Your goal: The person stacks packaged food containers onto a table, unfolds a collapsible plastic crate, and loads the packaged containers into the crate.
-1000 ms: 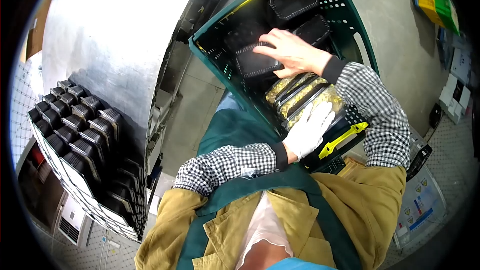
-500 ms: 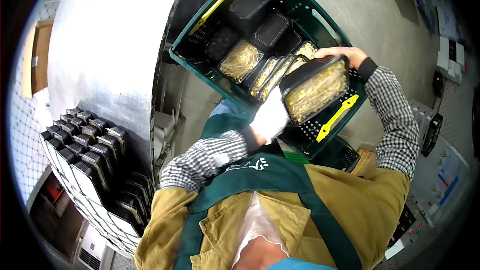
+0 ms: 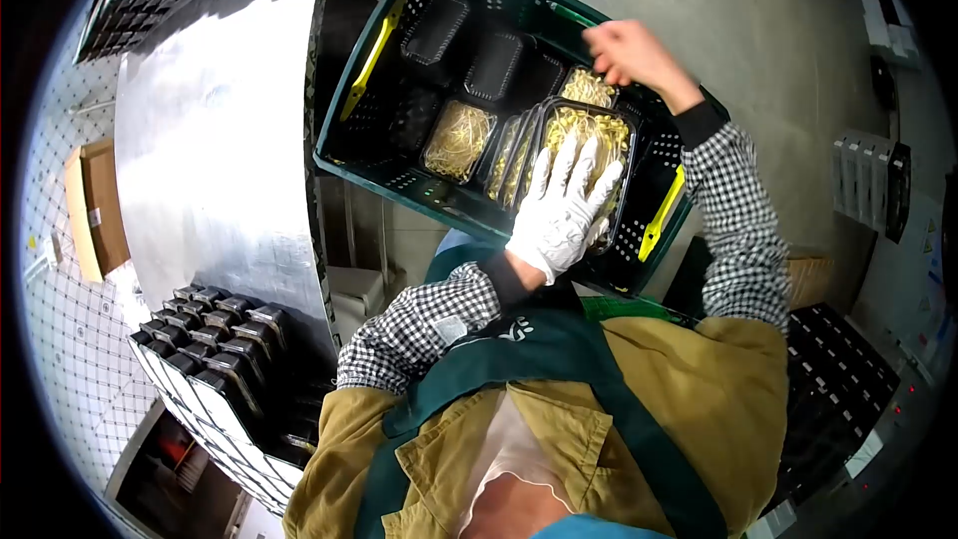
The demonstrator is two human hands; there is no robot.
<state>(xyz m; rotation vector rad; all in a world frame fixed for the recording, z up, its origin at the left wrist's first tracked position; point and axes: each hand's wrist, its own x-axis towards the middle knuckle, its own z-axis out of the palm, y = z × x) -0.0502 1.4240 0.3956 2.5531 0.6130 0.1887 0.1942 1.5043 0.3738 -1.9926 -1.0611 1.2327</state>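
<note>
My left hand (image 3: 564, 205), in a white glove, lies with fingers spread on the clear top of a black tray of sprouts (image 3: 617, 132). That tray rests at the near right of a dark green crate (image 3: 409, 192). Tilted sprout trays (image 3: 507, 155) lean together just left of it. Another sprout tray (image 3: 459, 142) lies flat farther left, and one more (image 3: 589, 88) shows behind. Black trays (image 3: 494, 66) sit bottom up at the back. Bare, my right hand (image 3: 631, 52) hovers above the crate's far right edge, fingers curled and slightly blurred.
A metal table (image 3: 220, 140) stands on the left, with a white-sided container (image 3: 215, 414) of stacked black trays at its near end. Beyond it is a cardboard box (image 3: 98, 208). A black perforated crate (image 3: 833, 389) sits at lower right. Yellow handles mark both crate ends.
The sprout tray held between my hands has come down flat into the crate. My right hand has let go and moved up and away; my gloved left hand now lies on the tray.
</note>
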